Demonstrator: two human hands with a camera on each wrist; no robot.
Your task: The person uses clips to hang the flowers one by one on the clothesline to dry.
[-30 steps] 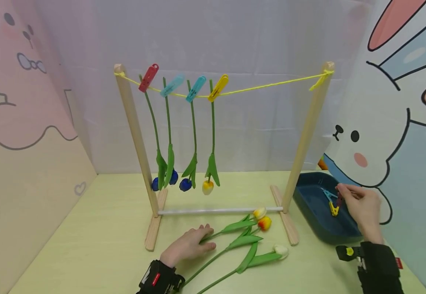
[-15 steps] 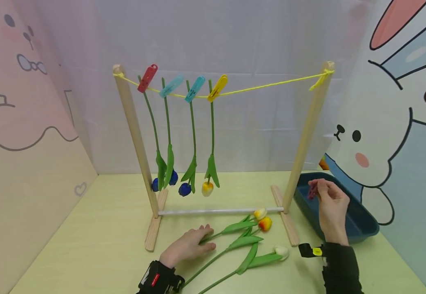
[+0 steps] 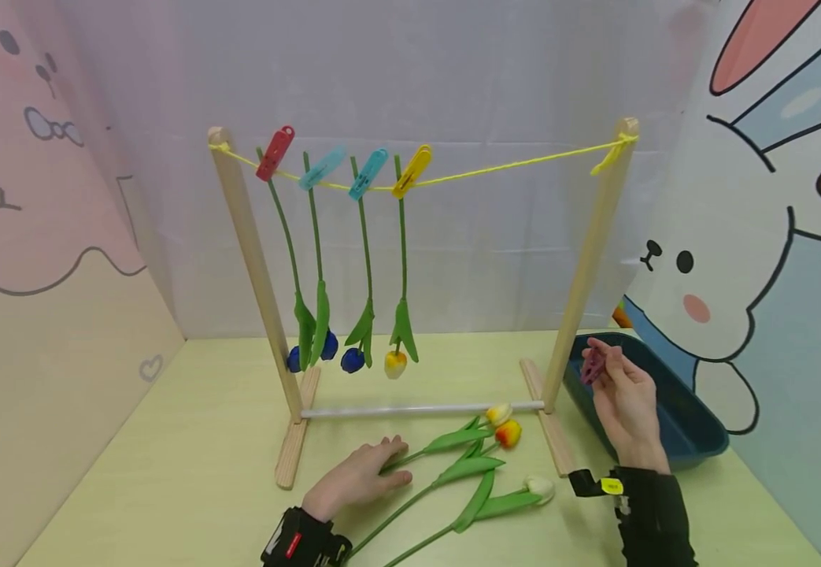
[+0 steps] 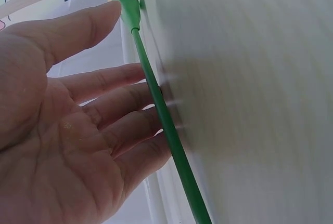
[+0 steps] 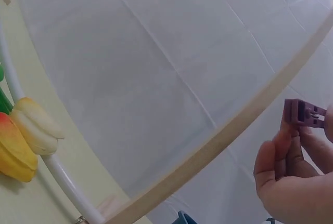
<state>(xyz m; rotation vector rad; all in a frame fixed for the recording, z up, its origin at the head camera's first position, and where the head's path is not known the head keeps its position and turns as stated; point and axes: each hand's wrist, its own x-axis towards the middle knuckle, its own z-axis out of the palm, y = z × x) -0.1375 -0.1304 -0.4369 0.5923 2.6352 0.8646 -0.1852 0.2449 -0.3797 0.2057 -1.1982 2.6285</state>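
Note:
My right hand (image 3: pixel 626 402) pinches a dark purple clothespin (image 3: pixel 592 367) above the near side of a dark blue basin; the right wrist view has the same clothespin (image 5: pixel 299 114) up close, between thumb and fingers. On the table, my left hand (image 3: pixel 359 476) lies with its fingers loosely extended at the stem of the farthest tulip. In the left wrist view the fingertips touch or lie beside that green stem (image 4: pixel 166 117), not curled round it. Three tulips lie there: a yellow-white one (image 3: pixel 498 414), an orange-yellow one (image 3: pixel 508 433) and a white one (image 3: pixel 540 490).
A yellow string (image 3: pixel 516 166) spans two wooden posts, the right post (image 3: pixel 583 276) near my right hand. From it several tulips hang head down by red (image 3: pixel 275 153), blue and yellow (image 3: pixel 412 171) clothespins. A white bar (image 3: pixel 417 410) joins the posts low down. The basin (image 3: pixel 689 429) stands right.
My right hand has lifted the purple clothespin out of the basin and moved left, turning it more upright into view. The left hand has stayed at the stem.

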